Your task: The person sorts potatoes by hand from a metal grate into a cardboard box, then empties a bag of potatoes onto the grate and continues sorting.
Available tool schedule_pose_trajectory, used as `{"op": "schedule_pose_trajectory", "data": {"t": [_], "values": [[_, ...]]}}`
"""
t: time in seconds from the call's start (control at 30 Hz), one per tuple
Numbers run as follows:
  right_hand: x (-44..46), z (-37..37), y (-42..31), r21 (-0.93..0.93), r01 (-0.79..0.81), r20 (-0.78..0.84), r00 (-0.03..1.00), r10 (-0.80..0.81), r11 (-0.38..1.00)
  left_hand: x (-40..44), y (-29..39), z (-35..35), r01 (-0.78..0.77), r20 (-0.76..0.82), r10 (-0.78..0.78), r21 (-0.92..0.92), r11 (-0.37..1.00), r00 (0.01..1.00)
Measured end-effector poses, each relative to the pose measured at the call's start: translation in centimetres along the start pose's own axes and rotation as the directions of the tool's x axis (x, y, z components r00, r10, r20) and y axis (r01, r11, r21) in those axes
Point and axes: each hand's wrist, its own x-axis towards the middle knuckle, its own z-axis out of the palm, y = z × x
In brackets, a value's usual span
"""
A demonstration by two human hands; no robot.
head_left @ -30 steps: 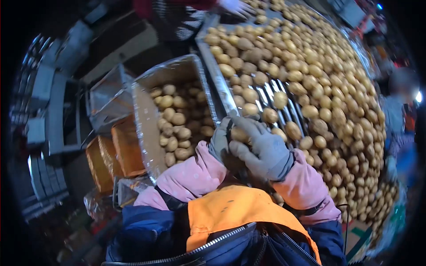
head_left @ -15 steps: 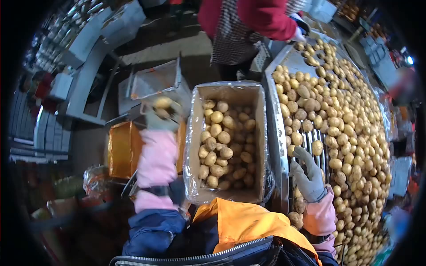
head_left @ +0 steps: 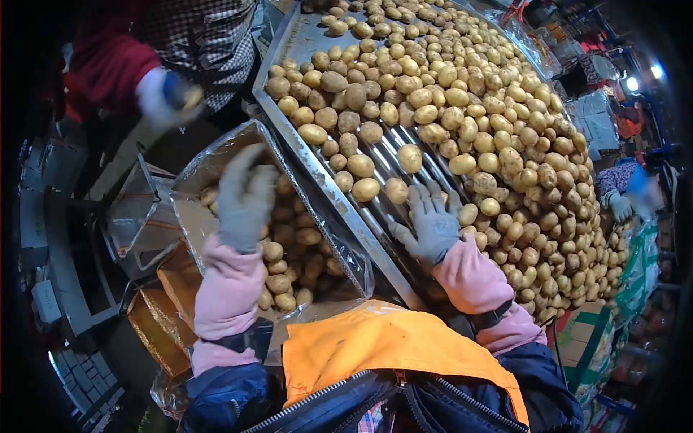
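**At the metal-edged desk (head_left: 333,189): loose potatoes (head_left: 505,162), two gloved hands**

Left hand (head_left: 245,198): grey glove, pink sleeve; fingers parted, slightly blurred, above the open carton (head_left: 189,225); whether anything sits under the palm, cannot tell.

Right hand (head_left: 433,220): grey glove, palm down, fingers spread over the metal rollers (head_left: 431,162); a single potato (head_left: 396,190) just beside the fingertips.

Potatoes: one broad heap on the desk, thick to the right of the rollers, a few scattered upon them; a further lot (head_left: 280,283) inside the carton.

Carton: cardboard, clear film (head_left: 349,256) along its edges, set beside the desk's rim.

Orange containers (head_left: 155,332): left of the carton.

Co-worker's gloved hand (head_left: 160,97): upper left, blurred, with a small item, kind unclear.

Orange apron (head_left: 390,350): on the wearer, lower centre.
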Motion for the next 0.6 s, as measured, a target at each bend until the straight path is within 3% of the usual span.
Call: {"op": "schedule_pose_trajectory", "data": {"t": [0.03, 0.07, 0.13, 0.17, 0.27, 0.37, 0.47, 0.6], "values": [[-0.1, -1.2, -0.5, 0.022, 0.019, 0.065, 0.998, -0.020, 1.000, 0.3, 0.2, 2.1, -0.288, 0.144, 0.257, 0.276, 0.917, 0.956], [0.0, -2.5, -1.0, 0.046, 0.037, 0.126, 0.991, -0.043, 0.998, 1.0, 0.3, 3.7, -0.559, 0.347, 0.439, 0.473, 0.681, 0.829], [1.4, -3.6, -1.1, 0.238, 0.044, 0.037, 0.998, -0.055, 0.970, 1.8, 0.5, 7.4, -0.565, 0.545, 0.193, 0.682, 0.464, 0.816], [2.6, -4.0, -0.9, 0.330, 0.056, -0.010, 0.998, -0.056, 0.942, 2.5, 0.5, 8.9, -0.540, 0.548, 0.103, 0.742, 0.398, 0.830], [7.2, -4.6, -0.7, 0.311, 0.278, -0.261, 0.944, -0.200, 0.909, 4.7, 0.6, 11.3, -0.490, 0.526, -0.150, 0.843, 0.222, 0.837], [12.9, -3.4, -1.3, 0.281, 0.491, -0.281, 0.864, -0.418, 0.824, 6.1, -0.4, 12.0, -0.504, 0.514, -0.314, 0.856, 0.118, 0.798], [18.1, -2.0, -1.1, 0.347, 0.380, 0.120, 0.889, -0.443, 0.857, 7.0, 0.5, 12.4, -0.550, 0.519, -0.417, 0.833, 0.052, 0.746], [16.6, -1.9, -1.3, 0.379, 0.322, 0.073, 0.924, -0.375, 0.868, 8.1, 1.1, 12.4, -0.570, 0.569, -0.474, 0.806, 0.159, 0.672]]}}
